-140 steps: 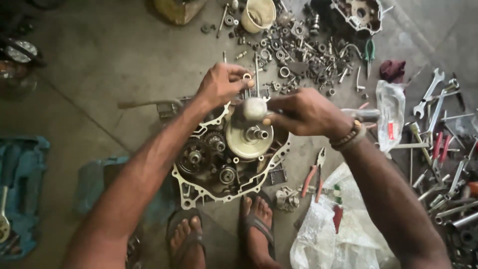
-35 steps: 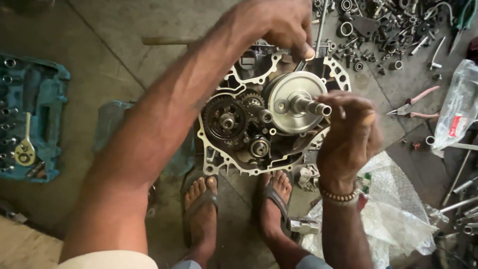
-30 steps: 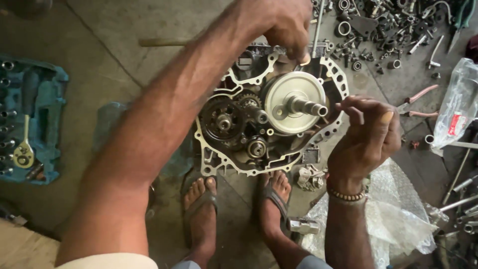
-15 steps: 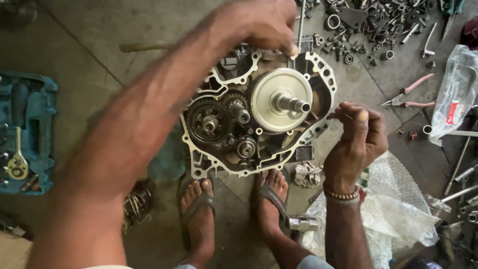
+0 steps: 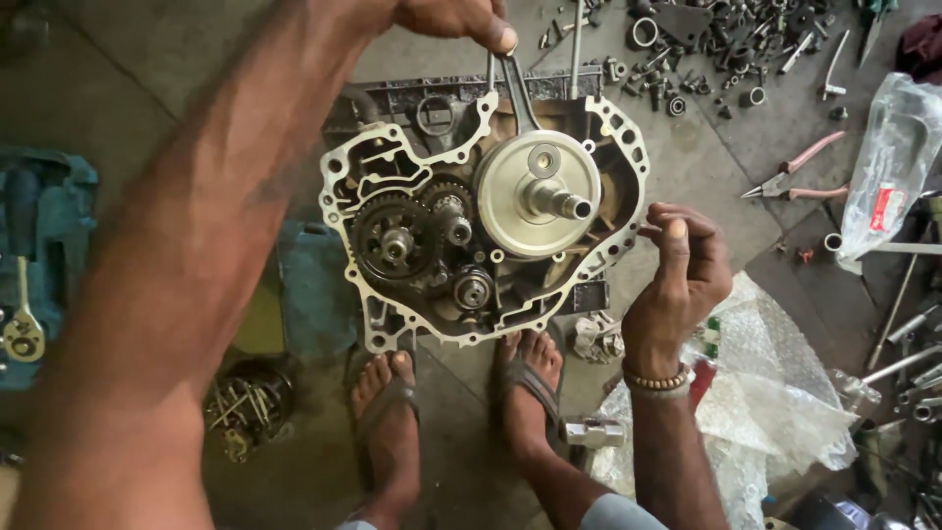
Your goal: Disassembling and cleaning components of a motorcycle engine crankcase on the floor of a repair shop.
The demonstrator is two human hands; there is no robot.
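Since a moment ago the right hand (image 5: 682, 270) has drawn back from the crankshaft (image 5: 554, 196) to the engine case (image 5: 481, 211) rim, fingers pinched, perhaps on something tiny. Left hand (image 5: 451, 18) grips the connecting rod (image 5: 512, 83) above the case on the floor.

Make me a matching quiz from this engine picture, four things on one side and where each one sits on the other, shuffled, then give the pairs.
Things:
1. left hand
2. right hand
3. pliers
4. ratchet wrench

Places:
A. in the blue tool case at far left
B. at the crankcase right rim
C. on the floor right of the crankcase
D. on the connecting rod at top

Pairs: 1-D, 2-B, 3-C, 4-A
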